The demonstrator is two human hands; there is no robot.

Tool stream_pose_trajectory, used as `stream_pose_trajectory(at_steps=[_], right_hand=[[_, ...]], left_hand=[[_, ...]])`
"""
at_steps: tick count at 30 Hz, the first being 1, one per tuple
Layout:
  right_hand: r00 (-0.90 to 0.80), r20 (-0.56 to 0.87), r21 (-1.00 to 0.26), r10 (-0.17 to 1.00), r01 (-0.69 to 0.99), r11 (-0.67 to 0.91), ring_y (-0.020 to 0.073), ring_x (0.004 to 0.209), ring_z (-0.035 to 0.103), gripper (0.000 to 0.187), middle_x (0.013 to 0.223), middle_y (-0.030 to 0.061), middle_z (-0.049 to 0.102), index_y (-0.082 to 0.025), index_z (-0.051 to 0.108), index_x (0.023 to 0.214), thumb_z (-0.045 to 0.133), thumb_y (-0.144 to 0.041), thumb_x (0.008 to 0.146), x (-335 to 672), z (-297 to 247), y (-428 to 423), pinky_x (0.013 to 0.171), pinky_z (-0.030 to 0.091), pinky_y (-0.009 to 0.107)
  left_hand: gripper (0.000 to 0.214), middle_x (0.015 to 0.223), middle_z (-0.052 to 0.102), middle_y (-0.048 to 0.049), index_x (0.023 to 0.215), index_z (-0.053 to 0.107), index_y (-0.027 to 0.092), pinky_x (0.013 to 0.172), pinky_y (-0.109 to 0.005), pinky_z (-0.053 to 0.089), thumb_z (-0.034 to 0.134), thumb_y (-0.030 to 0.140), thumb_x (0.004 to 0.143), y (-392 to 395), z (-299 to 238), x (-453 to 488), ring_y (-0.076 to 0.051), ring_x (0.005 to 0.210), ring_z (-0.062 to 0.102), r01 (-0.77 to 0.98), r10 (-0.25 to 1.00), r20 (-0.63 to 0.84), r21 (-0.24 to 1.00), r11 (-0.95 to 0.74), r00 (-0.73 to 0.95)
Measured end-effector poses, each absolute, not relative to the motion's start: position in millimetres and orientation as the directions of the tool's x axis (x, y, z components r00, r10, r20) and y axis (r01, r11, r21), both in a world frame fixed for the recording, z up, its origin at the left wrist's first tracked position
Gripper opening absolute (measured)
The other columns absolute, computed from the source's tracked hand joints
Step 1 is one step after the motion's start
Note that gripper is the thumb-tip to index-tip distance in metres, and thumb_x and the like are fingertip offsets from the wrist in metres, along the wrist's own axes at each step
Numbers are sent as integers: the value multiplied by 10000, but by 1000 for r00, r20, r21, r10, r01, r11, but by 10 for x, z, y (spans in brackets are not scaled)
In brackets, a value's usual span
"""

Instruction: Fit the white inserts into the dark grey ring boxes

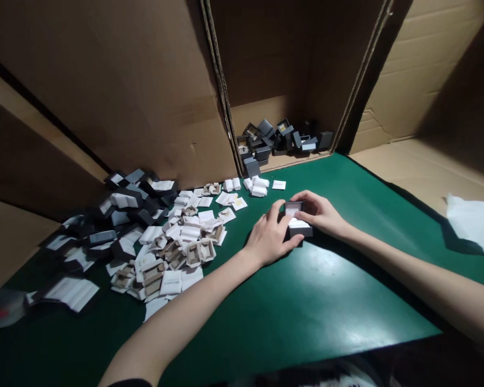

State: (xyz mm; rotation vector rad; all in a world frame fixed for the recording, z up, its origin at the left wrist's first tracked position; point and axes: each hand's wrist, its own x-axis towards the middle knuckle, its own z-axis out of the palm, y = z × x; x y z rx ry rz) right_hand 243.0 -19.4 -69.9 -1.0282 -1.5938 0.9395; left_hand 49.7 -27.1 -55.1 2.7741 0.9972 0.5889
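Note:
A small dark box [297, 219] with a white insert rests on the green table [306, 301], held between both hands. My left hand [269, 236] grips its left side with fingers curled over it. My right hand [320, 212] closes on its right and far side. A heap of white inserts [185, 242] lies just left of my left hand. Further left is a pile of dark box parts [121, 215].
An open cardboard carton [274, 54] lies on its side at the back, with several finished dark boxes [280, 141] inside. Cardboard walls stand behind and to the right. A white sheet [474, 220] lies at the far right. A few loose white inserts [258, 187] sit near the carton.

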Motion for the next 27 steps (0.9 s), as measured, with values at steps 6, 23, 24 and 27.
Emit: stream_pose_trajectory(at_steps=[6,23,24,27], right_hand=[[-67,273,-959,960,67,277,168,763,615,255,858,20,625,-205,558,882,696,-259,674,2384,-645,-238,639,503,284],[-178,220,-957,959,150,247,204,856,616,354,985,52,627,-247,540,1039,666,-421,758,2395,-694,-299,711,527,312],[-176,222,-954,959,162,251,208,844,616,348,964,55,633,-244,545,1017,671,-429,751,2411,-704,-294,706,523,312],[-167,243,-938,956,211,275,201,806,607,335,930,54,633,-236,545,979,673,-438,745,2450,-731,-303,678,505,295]], left_hand=[[570,1401,252,-169,1303,402,204,960,-523,470,552,501,840,-286,-566,489,-362,1262,413,485,534,404,224,-845,743],[569,1445,250,-175,1352,289,198,1114,-513,317,530,319,851,-307,-564,451,-296,1415,204,393,442,477,204,-896,760],[551,1448,242,-169,1346,293,205,1119,-514,310,514,273,847,-315,-569,449,-290,1422,191,400,440,487,189,-897,754],[523,1443,254,-145,1333,292,233,1123,-523,292,497,280,855,-325,-598,454,-283,1423,196,380,410,505,166,-910,759]])
